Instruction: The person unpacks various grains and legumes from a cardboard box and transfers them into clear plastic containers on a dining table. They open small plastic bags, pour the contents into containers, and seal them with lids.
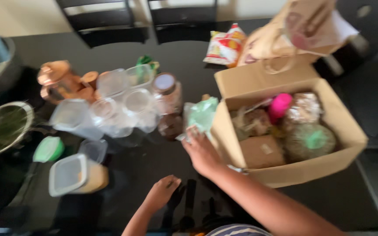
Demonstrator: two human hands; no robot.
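Observation:
My right hand [202, 150] reaches forward and grips a pale green plastic packet [201, 114], just left of an open cardboard box [228, 135]. The box holds several bagged goods, a brown packet [262, 150], a pink item [280, 105] and a green-topped bundle [311, 140]. My left hand [162, 192] rests on the black table [154, 166] near the front edge, fingers curled, holding nothing that I can see. The picture is blurred by motion.
Clear plastic containers and jars [119, 105] cluster at centre left, with a copper jug [55, 78], a lidded tub [73, 175], a green lid [49, 149] and a metal pot [3, 126]. A snack bag [225, 44] and a beige cloth bag [285, 35] lie behind the box. Chairs stand beyond.

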